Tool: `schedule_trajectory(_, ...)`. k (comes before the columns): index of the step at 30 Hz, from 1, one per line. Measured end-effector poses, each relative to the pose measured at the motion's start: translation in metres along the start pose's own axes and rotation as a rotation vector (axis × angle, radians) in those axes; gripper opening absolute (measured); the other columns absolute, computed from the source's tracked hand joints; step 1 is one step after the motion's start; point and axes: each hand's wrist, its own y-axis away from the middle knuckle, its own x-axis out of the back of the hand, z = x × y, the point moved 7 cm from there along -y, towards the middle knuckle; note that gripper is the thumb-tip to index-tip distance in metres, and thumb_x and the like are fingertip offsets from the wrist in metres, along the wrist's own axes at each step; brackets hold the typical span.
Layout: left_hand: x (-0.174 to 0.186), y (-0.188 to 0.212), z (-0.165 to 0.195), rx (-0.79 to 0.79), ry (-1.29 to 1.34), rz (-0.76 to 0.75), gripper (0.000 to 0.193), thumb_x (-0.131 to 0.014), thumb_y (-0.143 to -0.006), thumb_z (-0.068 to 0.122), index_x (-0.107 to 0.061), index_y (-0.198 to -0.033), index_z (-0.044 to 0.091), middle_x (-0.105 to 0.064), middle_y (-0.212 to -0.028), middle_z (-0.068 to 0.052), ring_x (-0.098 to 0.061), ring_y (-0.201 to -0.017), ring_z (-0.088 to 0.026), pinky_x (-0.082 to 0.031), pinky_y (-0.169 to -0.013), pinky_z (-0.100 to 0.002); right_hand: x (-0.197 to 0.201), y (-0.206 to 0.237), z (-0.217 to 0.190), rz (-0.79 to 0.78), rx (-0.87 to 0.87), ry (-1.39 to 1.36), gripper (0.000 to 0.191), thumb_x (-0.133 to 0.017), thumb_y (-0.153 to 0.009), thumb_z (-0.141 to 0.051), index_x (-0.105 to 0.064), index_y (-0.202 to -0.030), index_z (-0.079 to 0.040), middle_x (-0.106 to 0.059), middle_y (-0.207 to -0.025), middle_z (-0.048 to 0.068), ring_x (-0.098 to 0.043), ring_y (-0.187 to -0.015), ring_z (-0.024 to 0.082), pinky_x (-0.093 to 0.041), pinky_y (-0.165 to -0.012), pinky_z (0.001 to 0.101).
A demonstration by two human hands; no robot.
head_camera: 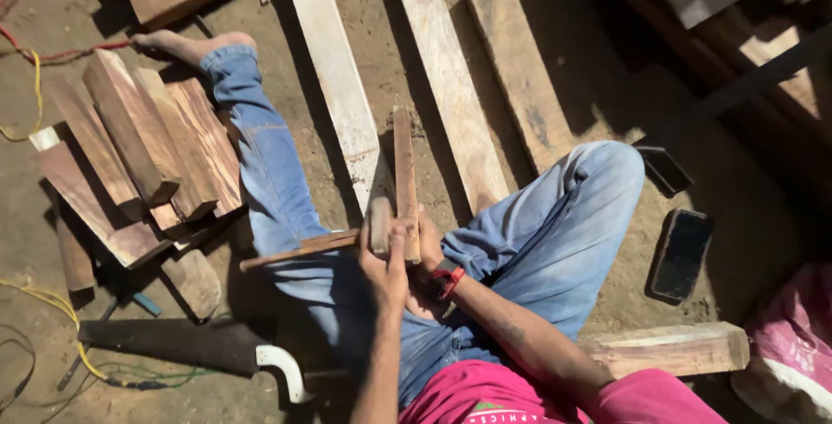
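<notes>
Over the lap, left hand point(386, 272) and right hand point(427, 246) both grip a narrow wood strip point(404, 183) pointing to 12 o'clock; saw point(186, 344) lies at 8 o'clock.

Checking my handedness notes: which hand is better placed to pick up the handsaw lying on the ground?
Probably the left hand. The handsaw lies on the person's left, its white handle nearest that arm, while the right hand steadies the upright wooden slat.

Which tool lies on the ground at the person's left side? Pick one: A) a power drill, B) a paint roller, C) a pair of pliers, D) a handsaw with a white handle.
D: a handsaw with a dark blade and a white handle lies flat on the dirt beside the stacked wood blocks.
</notes>
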Motion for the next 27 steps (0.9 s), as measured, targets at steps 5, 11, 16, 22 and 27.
schedule_trajectory(5,0.026,0.036,0.016,0.112,-0.2,-0.104,0.057,-0.077,-0.089,0.024,-0.055,-0.137,0.001,-0.066,-0.124,-0.019,-0.066,-0.112,-0.029,-0.052,-0.097,-0.038,0.014,0.002,-0.012,0.173,0.198,0.606,0.047,-0.034,-0.111,-0.037,-0.064,-0.1,-0.003,-0.067,-0.089,0.01,-0.062,-0.08,0.019,-0.055,-0.075,0.0355)
schedule_trajectory(11,0.0,0.005,0.023,0.042,-0.208,-0.204,0.066,-0.078,-0.089,0.019,-0.048,-0.144,-0.003,-0.062,-0.136,-0.023,-0.062,-0.124,-0.031,-0.048,-0.102,-0.039,0.019,0.003,-0.012,0.198,0.2,0.527,0.044,-0.033,-0.11,-0.032,-0.065,-0.103,-0.002,-0.07,-0.095,0.009,-0.066,-0.087,0.02,-0.056,-0.083,0.0343)
schedule_trajectory(16,-0.024,-0.036,0.023,-0.01,-0.143,-0.226,0.066,-0.073,-0.093,0.018,-0.045,-0.149,-0.004,-0.062,-0.139,-0.024,-0.063,-0.126,-0.03,-0.049,-0.106,-0.038,0.013,-0.003,0.002,0.044,0.057,0.187,0.042,-0.036,-0.114,-0.03,-0.065,-0.106,-0.001,-0.068,-0.094,0.011,-0.065,-0.081,0.021,-0.055,-0.073,0.0365)
schedule_trajectory(22,0.001,0.006,0.039,0.112,-0.187,-0.266,0.065,-0.074,-0.091,0.02,-0.049,-0.146,-0.002,-0.067,-0.132,-0.021,-0.067,-0.121,-0.028,-0.051,-0.101,-0.038,0.019,0.0,0.009,0.157,-0.07,0.092,0.046,-0.032,-0.111,-0.034,-0.066,-0.109,-0.003,-0.07,-0.095,0.012,-0.068,-0.083,0.022,-0.058,-0.078,0.0358)
schedule_trajectory(27,-0.022,-0.033,0.029,-0.062,-0.121,-0.227,0.063,-0.072,-0.094,0.018,-0.046,-0.148,-0.003,-0.063,-0.137,-0.021,-0.063,-0.126,-0.03,-0.049,-0.105,-0.038,0.006,0.0,-0.011,0.035,0.208,0.522,0.038,-0.04,-0.107,-0.026,-0.066,-0.114,0.001,-0.073,-0.106,0.013,-0.07,-0.093,0.02,-0.06,-0.083,0.0362)
